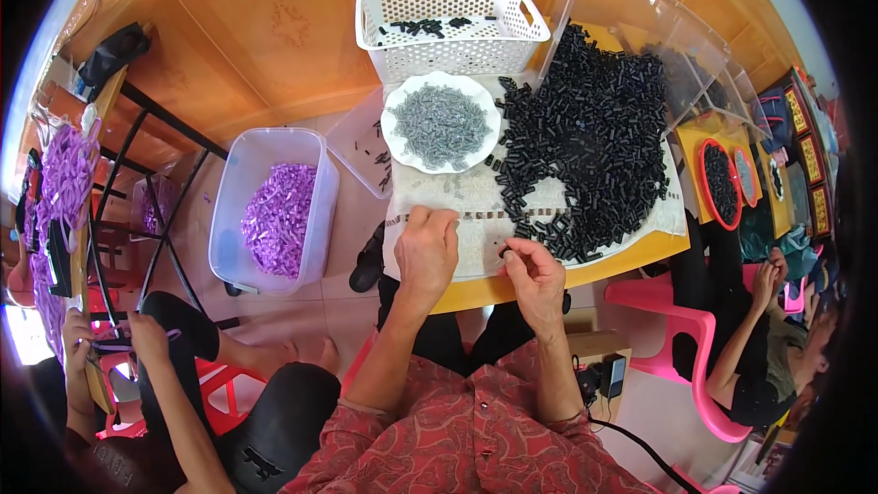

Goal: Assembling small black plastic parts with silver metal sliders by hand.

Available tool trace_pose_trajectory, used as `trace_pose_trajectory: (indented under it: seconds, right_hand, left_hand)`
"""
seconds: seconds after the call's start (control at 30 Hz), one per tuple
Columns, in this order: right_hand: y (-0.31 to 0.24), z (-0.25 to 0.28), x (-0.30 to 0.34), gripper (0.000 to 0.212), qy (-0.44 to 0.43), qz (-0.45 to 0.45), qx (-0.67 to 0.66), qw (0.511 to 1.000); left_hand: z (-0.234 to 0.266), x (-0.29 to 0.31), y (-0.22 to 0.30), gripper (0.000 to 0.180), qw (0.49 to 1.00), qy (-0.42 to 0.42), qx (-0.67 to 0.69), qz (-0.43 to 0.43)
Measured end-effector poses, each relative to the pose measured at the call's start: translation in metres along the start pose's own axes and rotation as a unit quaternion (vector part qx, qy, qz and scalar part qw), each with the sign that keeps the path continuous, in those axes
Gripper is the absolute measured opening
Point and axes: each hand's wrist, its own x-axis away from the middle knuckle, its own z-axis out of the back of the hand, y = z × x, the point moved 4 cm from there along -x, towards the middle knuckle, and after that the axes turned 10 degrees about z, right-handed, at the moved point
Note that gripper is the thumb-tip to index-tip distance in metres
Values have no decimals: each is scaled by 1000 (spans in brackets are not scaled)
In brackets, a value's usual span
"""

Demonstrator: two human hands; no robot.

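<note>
My left hand (426,254) is over the near edge of the white cloth (412,192), its fingers curled together. What they hold, if anything, is hidden. To its right, my right hand (538,284) pinches a small black tube-shaped piece (504,253) between thumb and forefinger. Just beyond both hands a row of small dark pieces (489,215) runs across the cloth. A big heap of black tube-shaped pieces (604,119) spreads over the right part of the table. Beyond my left hand stands a white scalloped bowl (390,135) filled with small clear grey pieces (439,123).
At the back is a white perforated basket (457,59); a clear plastic bin (640,0) lies tipped behind the heap. Left of the table, a clear tub (224,229) holds purple pieces (282,220). Other people sit at both sides, one on a pink chair (700,357).
</note>
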Motion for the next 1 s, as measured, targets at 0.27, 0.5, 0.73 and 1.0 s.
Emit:
trace_pose_trajectory:
  seconds: [0.27,0.5,0.73,1.0]
  right_hand:
    - [-5,-2,1,15,-26,32,85,995]
    - [2,0,3,20,-15,-13,-27,999]
    - [1,5,1,23,-28,-82,-179,980]
    - [-1,3,1,18,-9,-90,-206,974]
  left_hand:
    - [-17,-28,3,16,996,-45,-71,-24]
    - [-25,-35,2,14,986,-88,-136,-37]
    - [-23,-40,6,8,981,-109,-149,-59]
    - [-16,-25,5,11,993,-48,67,-86]
